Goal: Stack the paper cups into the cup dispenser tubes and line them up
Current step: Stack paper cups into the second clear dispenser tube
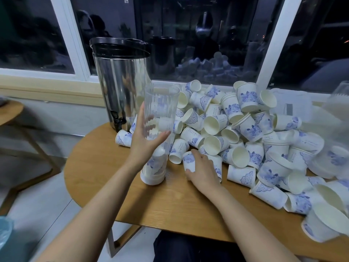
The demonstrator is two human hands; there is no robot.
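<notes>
- The clear dispenser tube point(162, 103) stood upright on the wooden desk point(170, 205), near the desk's 9 o'clock side, with its open mouth at the top.
- Stacked cups point(154, 163) with blue print sat in the tube's lower part; how many could not be told.
- The left hand point(143, 140) was wrapped round the middle of the tube, thumb across the near face and fingers seen through the plastic on the far side.
- The right hand point(203, 171) was clamped on one paper cup point(188, 159) at about 3 o'clock from the tube's base, with its thumb on the cup's near side.
- That cup lay at the near edge of the heap of cups point(245, 129), touching its neighbours.
- The heap spread from just beside the tube toward the desk's 3 o'clock edge, the cups tipped every way and some nested in short stacks.
- The heap pressed against the tube's 2 o'clock side, so cups showed through the clear wall.
- A steel urn point(120, 86) with a black lid stood at 11 o'clock from the tube, close behind it, its black tap point(118, 120) facing the desk's 9 o'clock edge.
- One loose cup point(123, 138) lay on its side between the urn's foot and the tube.
- A dark window point(188, 35) ran behind the desk at 12 o'clock.
- A second round table point(9, 112) stood well apart at 9 o'clock, and a blue bag point(5, 231) sat on the floor at 7 o'clock.
</notes>
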